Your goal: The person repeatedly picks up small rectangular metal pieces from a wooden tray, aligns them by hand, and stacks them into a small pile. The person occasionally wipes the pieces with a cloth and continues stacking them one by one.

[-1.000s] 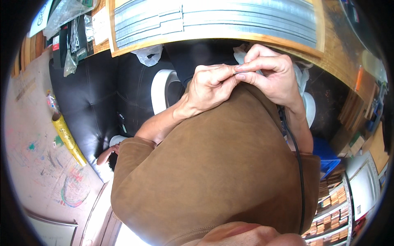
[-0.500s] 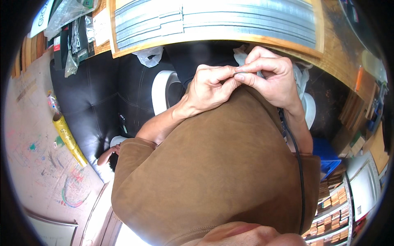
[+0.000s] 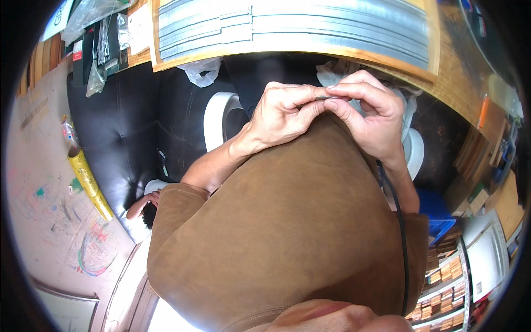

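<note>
Thin grey piece | mostly covered, kind unclear | left hand, right hand: both pinching it, thumb against finger

Wooden table, from 10 to 2 o'clock: a wood-framed tray of grey strips at 12; a white sheet towards 11.

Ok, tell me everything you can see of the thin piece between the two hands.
The thin piece shows only as a short, narrow grey sliver, perhaps metal. It lies roughly level across the picture, pinched by both the left hand and the right hand, just beyond the brown shirt. Much seems hidden, so its full shape cannot be told.
</note>
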`<state>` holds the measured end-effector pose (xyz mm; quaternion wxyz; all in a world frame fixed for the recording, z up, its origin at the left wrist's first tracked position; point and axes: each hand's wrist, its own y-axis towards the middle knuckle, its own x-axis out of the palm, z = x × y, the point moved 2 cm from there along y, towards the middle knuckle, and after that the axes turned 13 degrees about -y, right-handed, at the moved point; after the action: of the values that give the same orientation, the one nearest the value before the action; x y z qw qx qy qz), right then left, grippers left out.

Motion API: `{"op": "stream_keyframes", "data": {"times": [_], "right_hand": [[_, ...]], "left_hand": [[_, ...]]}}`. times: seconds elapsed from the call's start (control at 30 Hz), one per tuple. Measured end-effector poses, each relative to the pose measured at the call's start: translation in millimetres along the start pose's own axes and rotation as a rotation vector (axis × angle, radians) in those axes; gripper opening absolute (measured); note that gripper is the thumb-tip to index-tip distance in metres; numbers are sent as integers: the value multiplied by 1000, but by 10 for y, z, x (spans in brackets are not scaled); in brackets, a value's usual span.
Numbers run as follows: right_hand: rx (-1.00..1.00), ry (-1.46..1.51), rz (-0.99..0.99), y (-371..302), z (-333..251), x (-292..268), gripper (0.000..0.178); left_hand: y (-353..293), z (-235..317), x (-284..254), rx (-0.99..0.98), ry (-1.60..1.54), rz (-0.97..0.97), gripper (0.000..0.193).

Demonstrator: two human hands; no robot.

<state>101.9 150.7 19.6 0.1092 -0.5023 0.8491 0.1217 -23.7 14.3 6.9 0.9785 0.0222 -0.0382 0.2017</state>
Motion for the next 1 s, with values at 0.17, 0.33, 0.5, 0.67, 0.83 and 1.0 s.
{"op": "stream_keyframes", "data": {"times": [0.17, 0.33, 0.5, 0.67, 0.83, 1.0], "right_hand": [[-1, 21, 45, -10, 4, 9, 17], [-8, 29, 45, -9, 3, 13, 16], [-19, -30, -12, -1, -27, -3, 18], [-5, -12, -28, 1, -33, 10, 18], [12, 23, -22, -12, -4, 22, 18], [12, 35, -23, -9, 6, 12, 17]], "left_hand": [[-13, -31, -19, -1, 0, 1, 20], [-8, -8, -19, 1, 8, -5, 19], [-21, -48, -33, 15, 65, -58, 20], [-30, -37, 3, -21, -14, -6, 18], [-21, -33, 3, -41, -24, -19, 17], [-22, -68, -2, -44, -14, -40, 15]]}}
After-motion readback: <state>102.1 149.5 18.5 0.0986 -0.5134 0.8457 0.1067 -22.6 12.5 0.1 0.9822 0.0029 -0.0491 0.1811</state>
